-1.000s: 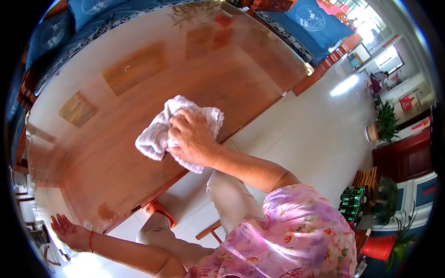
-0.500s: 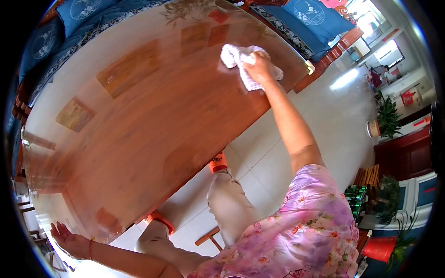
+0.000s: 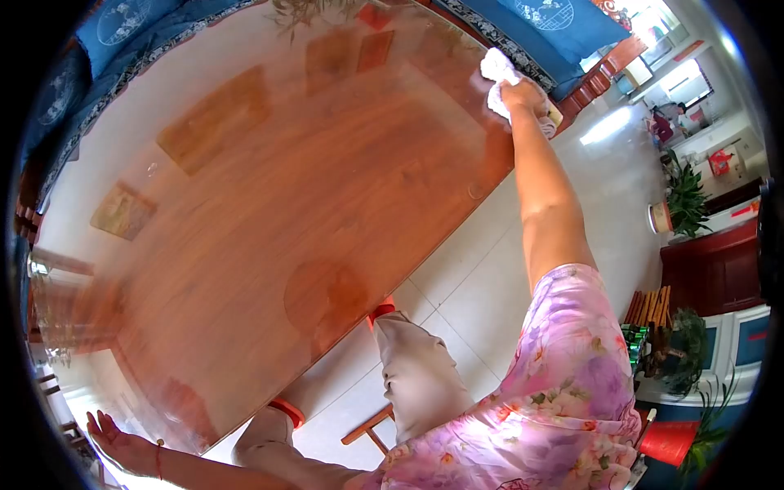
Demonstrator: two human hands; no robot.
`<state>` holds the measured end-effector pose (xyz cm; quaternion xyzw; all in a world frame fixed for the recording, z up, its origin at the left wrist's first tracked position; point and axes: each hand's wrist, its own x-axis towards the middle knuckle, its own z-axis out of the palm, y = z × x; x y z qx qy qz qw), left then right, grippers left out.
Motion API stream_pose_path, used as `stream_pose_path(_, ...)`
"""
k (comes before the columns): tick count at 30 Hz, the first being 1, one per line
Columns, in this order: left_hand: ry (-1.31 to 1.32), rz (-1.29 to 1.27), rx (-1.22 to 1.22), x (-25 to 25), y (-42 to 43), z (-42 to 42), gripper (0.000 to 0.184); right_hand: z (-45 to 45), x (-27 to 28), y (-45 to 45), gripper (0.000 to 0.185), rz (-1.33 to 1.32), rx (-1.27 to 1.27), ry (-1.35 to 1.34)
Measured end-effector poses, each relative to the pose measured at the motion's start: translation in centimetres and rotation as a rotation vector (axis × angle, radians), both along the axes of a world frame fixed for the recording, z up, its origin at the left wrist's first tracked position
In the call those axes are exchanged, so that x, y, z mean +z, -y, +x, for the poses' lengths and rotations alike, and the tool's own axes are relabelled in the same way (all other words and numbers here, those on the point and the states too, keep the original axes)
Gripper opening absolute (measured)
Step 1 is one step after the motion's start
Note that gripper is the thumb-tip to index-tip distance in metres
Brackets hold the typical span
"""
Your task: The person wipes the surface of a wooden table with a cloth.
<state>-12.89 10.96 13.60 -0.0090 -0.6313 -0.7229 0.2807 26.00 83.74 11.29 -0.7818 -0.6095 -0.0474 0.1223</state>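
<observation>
My right hand (image 3: pixel 525 97) grips a white cloth (image 3: pixel 496 69) and presses it on the glossy brown tabletop (image 3: pixel 327 188), at the table's far right corner. Part of the cloth bunches out on both sides of my fingers. At the lower left, my left hand (image 3: pixel 116 441) is held out in the air near the table's left end, palm turned up and fingers apart, with nothing in it. Reflections of the room show across the shiny table surface.
Blue cushioned seats (image 3: pixel 563 33) with wooden frames stand along the table's far side. A small wooden stool (image 3: pixel 371 429) is by my legs. Potted plants (image 3: pixel 686 200) and a red pot (image 3: pixel 670 441) stand on the right. Tiled floor (image 3: pixel 457 302) runs along the near edge.
My right hand has slid the cloth further right and away, to the table's corner. My body leans that way too. The left hand stays nearly in place.
</observation>
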Motion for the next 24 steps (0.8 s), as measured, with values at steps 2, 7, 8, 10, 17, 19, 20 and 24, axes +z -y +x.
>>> stream_pose_path(2,0.003,-0.045,-0.007,-0.2,-0.4,0.1,0.036,0.6,-0.5,-1.9,0.057,0.034,-0.036,-0.006)
stream_pose_path(7,-0.008,-0.056,-0.019,-2.3,3.7,-2.0,0.034,1.5,-0.6,-4.3,0.055,-0.023,-0.094,0.052)
stream_pose_path(8,-0.108,-0.212,-0.038,-3.6,4.6,-1.7,0.034,3.4,-2.4,-6.9,0.052,0.002,0.009,0.110)
stream_pose_path(10,-0.118,-0.132,-0.062,-3.4,5.0,-1.3,0.034,3.9,-3.6,-7.8,0.047,0.020,0.059,0.157)
stream_pose_path(17,-0.047,0.348,-0.094,-0.3,4.1,0.9,0.031,0.8,-2.2,1.7,0.052,0.029,0.165,0.181)
stream_pose_path(19,-0.043,0.371,-0.047,-0.2,5.4,1.1,0.031,-0.3,-2.5,4.7,0.053,0.070,0.252,0.228)
stream_pose_path(20,-0.039,0.393,-0.038,0.1,6.2,1.1,0.031,-1.0,-2.5,6.5,0.053,0.086,0.267,0.246)
stream_pose_path(24,-0.034,0.406,0.043,0.8,8.5,1.4,0.031,-4.5,-3.1,14.3,0.052,0.181,0.409,0.216)
